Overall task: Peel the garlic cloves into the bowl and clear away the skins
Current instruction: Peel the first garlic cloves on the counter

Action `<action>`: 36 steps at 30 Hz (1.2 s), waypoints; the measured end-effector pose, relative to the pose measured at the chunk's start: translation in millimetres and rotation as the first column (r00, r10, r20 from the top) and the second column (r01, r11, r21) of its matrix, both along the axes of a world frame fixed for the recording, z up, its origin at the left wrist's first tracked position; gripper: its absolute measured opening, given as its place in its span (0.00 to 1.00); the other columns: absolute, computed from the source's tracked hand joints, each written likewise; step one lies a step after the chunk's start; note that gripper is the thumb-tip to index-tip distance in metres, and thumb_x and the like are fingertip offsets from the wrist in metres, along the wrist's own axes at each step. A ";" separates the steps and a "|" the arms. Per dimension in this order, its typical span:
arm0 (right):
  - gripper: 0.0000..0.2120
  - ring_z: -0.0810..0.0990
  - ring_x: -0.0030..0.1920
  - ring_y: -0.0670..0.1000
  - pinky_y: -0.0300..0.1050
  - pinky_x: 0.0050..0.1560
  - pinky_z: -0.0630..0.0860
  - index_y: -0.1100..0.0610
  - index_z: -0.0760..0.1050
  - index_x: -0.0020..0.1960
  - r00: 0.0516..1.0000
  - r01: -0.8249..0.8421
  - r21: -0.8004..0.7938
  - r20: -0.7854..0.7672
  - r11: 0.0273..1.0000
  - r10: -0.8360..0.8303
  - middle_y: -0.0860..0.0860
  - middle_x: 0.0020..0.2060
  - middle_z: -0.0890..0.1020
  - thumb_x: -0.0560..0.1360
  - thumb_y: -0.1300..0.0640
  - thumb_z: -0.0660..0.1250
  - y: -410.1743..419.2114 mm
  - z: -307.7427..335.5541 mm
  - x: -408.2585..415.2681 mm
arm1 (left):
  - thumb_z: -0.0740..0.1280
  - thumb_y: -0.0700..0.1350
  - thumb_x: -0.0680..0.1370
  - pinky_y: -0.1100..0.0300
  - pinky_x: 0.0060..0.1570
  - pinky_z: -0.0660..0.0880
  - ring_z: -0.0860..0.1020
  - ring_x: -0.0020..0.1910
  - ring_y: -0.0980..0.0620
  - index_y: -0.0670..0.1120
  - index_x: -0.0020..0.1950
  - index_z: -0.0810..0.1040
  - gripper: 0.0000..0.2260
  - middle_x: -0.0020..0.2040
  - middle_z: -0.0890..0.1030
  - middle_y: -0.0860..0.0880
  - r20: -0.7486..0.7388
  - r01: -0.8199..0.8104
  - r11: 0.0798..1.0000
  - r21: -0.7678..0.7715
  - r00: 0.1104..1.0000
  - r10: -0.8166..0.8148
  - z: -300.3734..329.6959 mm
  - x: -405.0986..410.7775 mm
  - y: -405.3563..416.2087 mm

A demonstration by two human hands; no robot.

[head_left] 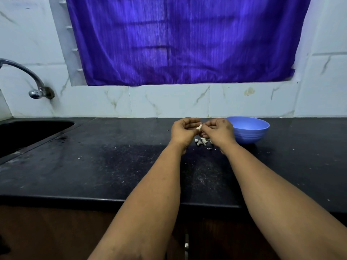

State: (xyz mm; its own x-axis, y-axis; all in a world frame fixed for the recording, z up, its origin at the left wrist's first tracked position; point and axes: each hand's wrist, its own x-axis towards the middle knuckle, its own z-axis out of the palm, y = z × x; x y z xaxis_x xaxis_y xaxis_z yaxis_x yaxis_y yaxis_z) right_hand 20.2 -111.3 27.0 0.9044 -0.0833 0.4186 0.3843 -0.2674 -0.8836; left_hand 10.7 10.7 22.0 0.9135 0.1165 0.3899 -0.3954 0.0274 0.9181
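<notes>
Both hands are raised a little over the black counter (112,166), near the back wall. My left hand (183,131) and my right hand (218,131) meet fingertip to fingertip and pinch a small pale garlic clove (199,126) between them. Under the hands lies a small heap of garlic skins and pieces (202,142) on the counter. A blue bowl (251,131) stands just right of my right hand; its inside is hidden from here.
A dark sink (28,134) is set into the counter at the left, with a chrome tap (35,87) above it. Stray skin flecks (80,157) dot the counter. White tiles and a purple curtain (178,44) form the back wall.
</notes>
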 end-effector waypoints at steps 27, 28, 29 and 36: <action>0.05 0.80 0.33 0.39 0.32 0.38 0.76 0.54 0.80 0.43 0.993 -0.116 0.200 -0.009 0.973 0.120 0.49 0.35 0.83 0.74 0.63 0.71 1.0 1.3 -1.4 | 0.69 0.32 0.75 0.67 0.42 0.78 0.79 0.38 0.54 0.33 0.52 0.80 0.07 0.40 0.82 0.45 -0.047 -0.013 0.997 -0.078 0.999 0.010 -5.8 9.7 0.6; 0.05 0.80 0.33 0.40 0.32 0.37 0.76 0.54 0.80 0.42 0.995 -0.100 0.200 -0.005 0.975 0.104 0.49 0.34 0.83 0.73 0.63 0.72 0.7 2.0 -1.5 | 0.68 0.32 0.75 0.67 0.43 0.78 0.79 0.39 0.54 0.33 0.52 0.80 0.07 0.40 0.81 0.46 -0.042 -0.007 0.996 -0.084 0.999 0.004 -5.2 9.8 1.0; 0.05 0.80 0.33 0.41 0.32 0.37 0.75 0.54 0.80 0.41 0.996 -0.089 0.207 -0.007 0.974 0.092 0.49 0.34 0.83 0.73 0.63 0.72 0.4 2.4 -1.6 | 0.68 0.33 0.76 0.67 0.43 0.78 0.79 0.39 0.54 0.33 0.52 0.79 0.07 0.40 0.82 0.46 -0.034 0.005 0.996 -0.089 0.999 -0.008 -4.9 9.6 1.1; 0.02 0.82 0.32 0.44 0.34 0.37 0.78 0.60 0.80 0.41 0.994 -0.086 0.190 -0.056 0.978 0.099 0.54 0.34 0.83 0.73 0.64 0.71 1.1 2.7 -1.1 | 0.67 0.35 0.77 0.60 0.51 0.79 0.80 0.44 0.51 0.38 0.49 0.80 0.03 0.42 0.82 0.46 -0.002 0.019 0.999 -0.051 1.000 -0.019 -7.3 12.2 1.5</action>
